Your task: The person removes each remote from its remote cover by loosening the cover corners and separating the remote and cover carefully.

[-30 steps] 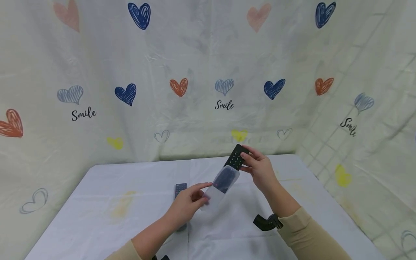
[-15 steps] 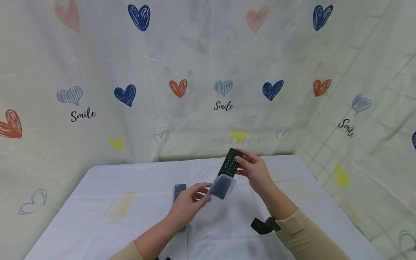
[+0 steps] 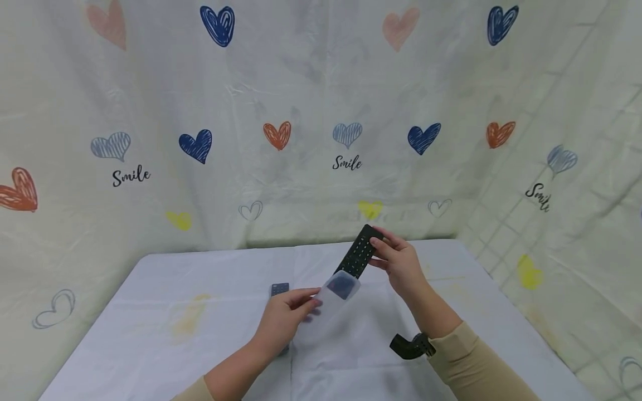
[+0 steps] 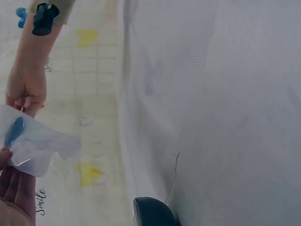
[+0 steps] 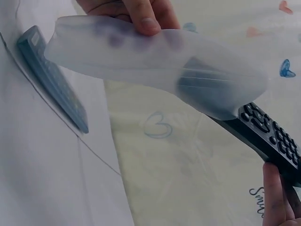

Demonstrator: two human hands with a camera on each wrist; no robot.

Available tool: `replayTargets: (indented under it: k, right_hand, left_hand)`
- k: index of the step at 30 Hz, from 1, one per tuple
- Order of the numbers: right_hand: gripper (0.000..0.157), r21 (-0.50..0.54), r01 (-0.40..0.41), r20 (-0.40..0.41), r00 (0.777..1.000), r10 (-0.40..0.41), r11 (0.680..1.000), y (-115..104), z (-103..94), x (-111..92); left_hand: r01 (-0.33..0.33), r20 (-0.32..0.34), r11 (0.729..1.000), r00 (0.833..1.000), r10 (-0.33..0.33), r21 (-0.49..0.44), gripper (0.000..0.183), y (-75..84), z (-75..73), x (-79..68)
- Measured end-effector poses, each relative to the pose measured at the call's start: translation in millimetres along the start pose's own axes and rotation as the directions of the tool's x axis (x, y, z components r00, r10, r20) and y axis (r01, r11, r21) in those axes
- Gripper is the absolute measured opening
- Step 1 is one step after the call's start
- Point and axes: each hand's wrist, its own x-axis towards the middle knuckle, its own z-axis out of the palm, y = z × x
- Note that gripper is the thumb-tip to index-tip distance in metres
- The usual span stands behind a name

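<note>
My right hand (image 3: 403, 268) pinches the upper end of a black remote control (image 3: 358, 253), tilted above the table. Its lower end sits inside a translucent plastic sleeve (image 3: 328, 301), while most of the keypad is bare. My left hand (image 3: 282, 320) pinches the sleeve's edge between thumb and fingers. The right wrist view shows the dark end of the remote (image 5: 263, 125) through the mouth of the sleeve (image 5: 136, 52). A second remote control (image 3: 280, 288) lies on the table, partly hidden behind my left hand.
A white cloth covers the table (image 3: 210, 278), with creases running across it. Behind it hangs a pale curtain (image 3: 301, 72) printed with hearts and "Smile". A black strap-on mount (image 3: 411, 346) sits on my right wrist.
More of the black remote now shows outside the sleeve than a second ago. The sleeve has shifted down and left along it. The second remote stays put.
</note>
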Motion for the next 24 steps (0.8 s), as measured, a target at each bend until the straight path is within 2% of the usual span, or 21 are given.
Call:
replayTargets:
  k: [5, 10, 13, 18, 24]
  right_hand:
    - [0.034, 0.008, 0.002, -0.035, 0.999, -0.002, 1.0, -5, -0.4, 3]
    - [0.043, 0.054, 0.039, -0.091, 0.995, -0.034, 0.998, -11, -6.4, 7]
    - [0.047, 0.035, 0.048, -0.102, 0.994, -0.044, 0.998, -12, -11.3, 8]
    - [0.051, -0.06, 0.051, -0.074, 0.996, -0.056, 0.997, -10, -14.9, 5]
    - [0.044, -0.125, 0.076, -0.019, 0.997, -0.079, 0.989, -2, -14.6, 1]
  left_hand:
    - [0.042, -0.009, 0.997, 0.999, -0.043, -0.059, 0.027, -0.7, -3.8, -1.6]
    - [0.089, -0.026, 0.992, 0.995, -0.092, -0.088, 0.028, -0.4, -7.8, -2.3]
    - [0.122, -0.046, 0.988, 0.991, -0.127, -0.094, 0.028, -2.2, -10.9, -2.4]
    - [0.132, -0.085, 0.987, 0.987, -0.14, -0.095, 0.03, -4.2, -17.1, -4.8]
    - [0.121, -0.174, 0.988, 0.975, -0.136, -0.095, 0.035, -3.3, -31.8, -10.4]
